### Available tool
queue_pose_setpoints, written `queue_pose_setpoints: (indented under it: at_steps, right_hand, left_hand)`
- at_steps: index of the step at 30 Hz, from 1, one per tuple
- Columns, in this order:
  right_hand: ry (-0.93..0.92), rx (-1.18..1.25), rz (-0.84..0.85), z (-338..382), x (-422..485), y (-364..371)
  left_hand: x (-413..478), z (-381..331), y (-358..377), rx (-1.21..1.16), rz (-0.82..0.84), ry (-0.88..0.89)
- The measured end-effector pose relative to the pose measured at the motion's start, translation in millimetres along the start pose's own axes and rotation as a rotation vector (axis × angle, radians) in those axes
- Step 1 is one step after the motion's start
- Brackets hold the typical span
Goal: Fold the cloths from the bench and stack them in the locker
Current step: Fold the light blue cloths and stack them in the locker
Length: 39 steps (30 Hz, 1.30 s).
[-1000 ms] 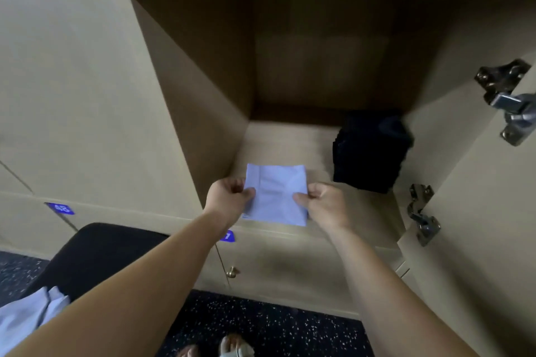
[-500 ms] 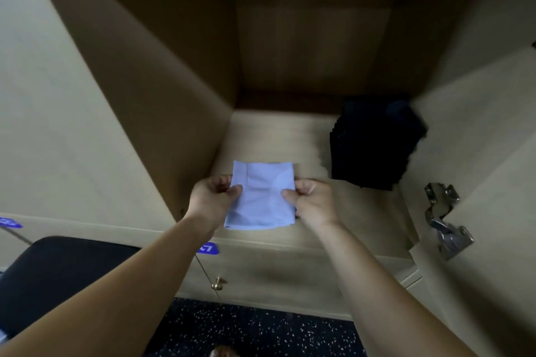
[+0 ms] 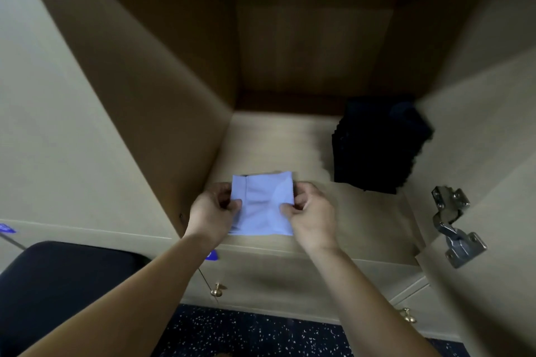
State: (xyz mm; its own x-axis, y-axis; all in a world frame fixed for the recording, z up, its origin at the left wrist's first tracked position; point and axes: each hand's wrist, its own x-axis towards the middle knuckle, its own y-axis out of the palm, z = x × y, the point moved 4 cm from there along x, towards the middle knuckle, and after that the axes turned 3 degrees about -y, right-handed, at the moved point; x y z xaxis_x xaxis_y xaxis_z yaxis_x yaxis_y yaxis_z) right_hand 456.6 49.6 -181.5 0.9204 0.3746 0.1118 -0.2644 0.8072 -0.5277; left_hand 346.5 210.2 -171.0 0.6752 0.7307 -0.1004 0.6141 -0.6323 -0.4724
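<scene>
Pale wooden walls of the open locker (image 3: 145, 72) fill the view, and its floor runs back to a dark rear panel. The folded light-blue cloth (image 3: 262, 203) is now inside the opening, low over the front part of the locker floor, whereas a second ago it was held out at the front edge. The view has also closed in on the locker since then. The left hand (image 3: 211, 211) pinches the cloth's left edge between thumb and curled fingers, and the right hand (image 3: 311, 214) pinches its right edge the same way. I cannot tell whether the cloth already rests on the wood. A stack of dark cloths (image 3: 377, 145) stands well to the right, against the right wall and near a metal hinge (image 3: 452, 220). The black bench (image 3: 58, 284) shows at lower left. By my judgement the folding of this piece is done, and it only remains to set it down and let go.
</scene>
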Motion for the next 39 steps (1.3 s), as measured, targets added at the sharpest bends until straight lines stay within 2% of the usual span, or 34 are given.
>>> queue_pose_setpoints:
  at_steps: [3, 4, 5, 6, 8, 9, 12, 17, 22, 24, 27, 31, 39]
  right_hand:
    - [-0.435, -0.437, -0.172, 22.8, -3.0, -3.1]
    - [-0.562, -0.521, -0.16, 28.3, -4.7, 2.2]
    - [-0.62, -0.583, -0.072, 29.9, -4.7, 10.1]
    - [-0.595, -0.634, 0.069, 29.6, -4.5, 16.7]
    - [-0.421, -0.684, 0.345, 16.1, -5.5, 25.4]
    - [-0.361, -0.708, 0.394, 8.4, -7.1, 27.4]
    - [-0.296, -0.717, 0.368, -1.7, -9.7, 30.3]
    - [-0.29, -0.71, 0.343, -1.6, -10.8, 30.0]
    - [-0.249, -0.742, 0.401, 3.4, -11.4, 27.4]
    - [-0.271, -0.693, 0.362, 14.9, -9.9, 20.7]
    - [-0.319, -0.631, 0.186, 43.1, -15.0, -1.0]
    - [-0.317, -0.682, 0.168, 81.9, -41.4, -23.6]
    - [-0.365, -0.576, 0.156, 150.7, -131.8, -46.3]
  left_hand:
    - [-1.2, -9.0, -1.1, 0.261, -0.053, 0.262]
    - [-2.9, -12.3, 1.5, 0.346, -0.038, 0.359]
    - [-5.1, -14.3, 6.8, 0.428, 0.009, 0.434]
    - [-7.2, -14.4, 13.9, 0.511, 0.074, 0.488]
    - [-12.2, -9.7, 27.7, 0.746, 0.205, 0.511]
    - [-13.4, -5.1, 31.7, 0.861, 0.237, 0.496]
    - [-10.6, 3.1, 32.1, 0.967, 0.251, 0.455]
    - [-2.1, 13.2, 26.1, 0.891, 0.28, 0.46]
    - [-5.6, 5.0, 22.7, 0.953, 0.315, 0.468]
    - [-14.3, -4.9, 15.9, 0.927, 0.277, 0.454]
    - [-38.2, -25.6, -3.0, 0.845, 0.187, 0.464]
    - [-76.5, -43.3, -38.0, 0.869, 0.133, 0.468]
    - [-172.2, -51.4, -140.9, 0.897, -0.047, 0.361]
